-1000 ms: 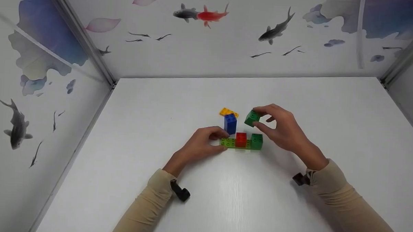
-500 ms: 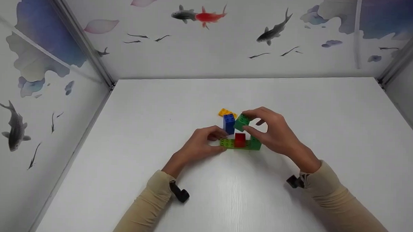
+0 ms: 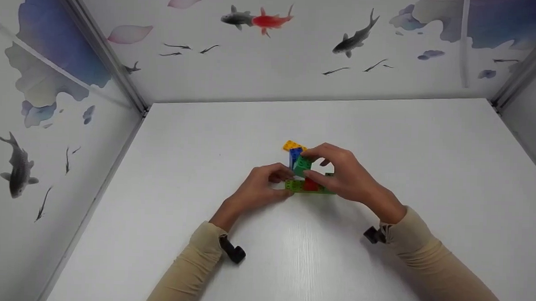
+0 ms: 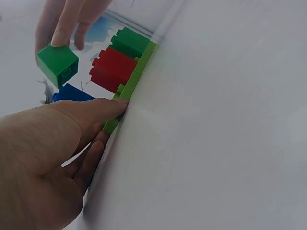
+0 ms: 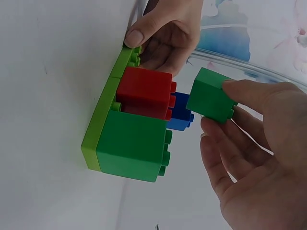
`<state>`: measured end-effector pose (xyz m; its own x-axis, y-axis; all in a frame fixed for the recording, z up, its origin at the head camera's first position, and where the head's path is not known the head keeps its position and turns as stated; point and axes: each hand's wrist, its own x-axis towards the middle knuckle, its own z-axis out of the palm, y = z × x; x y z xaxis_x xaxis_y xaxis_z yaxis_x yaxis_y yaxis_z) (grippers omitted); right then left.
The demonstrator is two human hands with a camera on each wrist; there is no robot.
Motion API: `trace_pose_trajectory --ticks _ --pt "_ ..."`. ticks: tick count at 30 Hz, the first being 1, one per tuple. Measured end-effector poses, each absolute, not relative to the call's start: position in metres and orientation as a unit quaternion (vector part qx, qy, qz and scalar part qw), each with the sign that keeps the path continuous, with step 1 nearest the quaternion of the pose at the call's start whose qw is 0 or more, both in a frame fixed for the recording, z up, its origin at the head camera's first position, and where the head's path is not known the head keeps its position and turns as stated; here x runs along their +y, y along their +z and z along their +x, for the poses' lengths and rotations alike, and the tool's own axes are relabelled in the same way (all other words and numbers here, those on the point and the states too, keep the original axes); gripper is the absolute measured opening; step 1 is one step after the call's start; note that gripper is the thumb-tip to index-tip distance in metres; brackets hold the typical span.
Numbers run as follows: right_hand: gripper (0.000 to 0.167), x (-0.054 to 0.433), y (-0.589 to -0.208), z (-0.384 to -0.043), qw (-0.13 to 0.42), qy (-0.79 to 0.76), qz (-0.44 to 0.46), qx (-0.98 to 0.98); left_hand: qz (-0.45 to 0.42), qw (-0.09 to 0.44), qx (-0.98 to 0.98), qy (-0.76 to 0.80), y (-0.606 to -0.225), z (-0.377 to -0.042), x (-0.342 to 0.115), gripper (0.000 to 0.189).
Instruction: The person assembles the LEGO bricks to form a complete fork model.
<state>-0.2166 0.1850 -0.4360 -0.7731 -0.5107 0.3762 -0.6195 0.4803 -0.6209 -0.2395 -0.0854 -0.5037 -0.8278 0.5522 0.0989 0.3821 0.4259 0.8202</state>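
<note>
My left hand [image 3: 267, 184] pinches the left end of a lime-green strip of building-block plates [image 5: 103, 115] lying on the table. A red block [image 5: 144, 91] stands on the strip's middle, and a green block [image 5: 132, 143] is on its right end. Above the strip's left part, my right hand [image 3: 349, 178] holds a second green block [image 3: 302, 166] between thumb and fingers, tilted and apart from the strip. Behind the strip stands a tall blue block [image 3: 294, 156], partly covered by the held block. In the head view my right hand hides most of the block at the right end.
A flat yellow plate [image 3: 292, 145] lies just behind the blue block. White panels with painted fish [image 3: 272, 21] border the white table [image 3: 206, 135] at the back and sides.
My right hand has carried the green block left and toward me, from right of the blue block to in front of it. My left hand keeps its place on the strip.
</note>
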Motion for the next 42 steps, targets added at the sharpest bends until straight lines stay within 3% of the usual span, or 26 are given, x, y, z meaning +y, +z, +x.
trace_pose_trajectory --ticks 25,42 --pt "0.038 0.164 -0.448 -0.216 -0.003 0.368 0.351 -0.861 0.294 0.081 0.837 0.454 -0.507 -0.24 -0.085 0.037" --pt "0.039 0.157 -0.451 -0.212 0.016 0.325 0.326 -0.887 0.297 0.081 0.836 0.455 -0.506 -0.242 -0.087 0.04"
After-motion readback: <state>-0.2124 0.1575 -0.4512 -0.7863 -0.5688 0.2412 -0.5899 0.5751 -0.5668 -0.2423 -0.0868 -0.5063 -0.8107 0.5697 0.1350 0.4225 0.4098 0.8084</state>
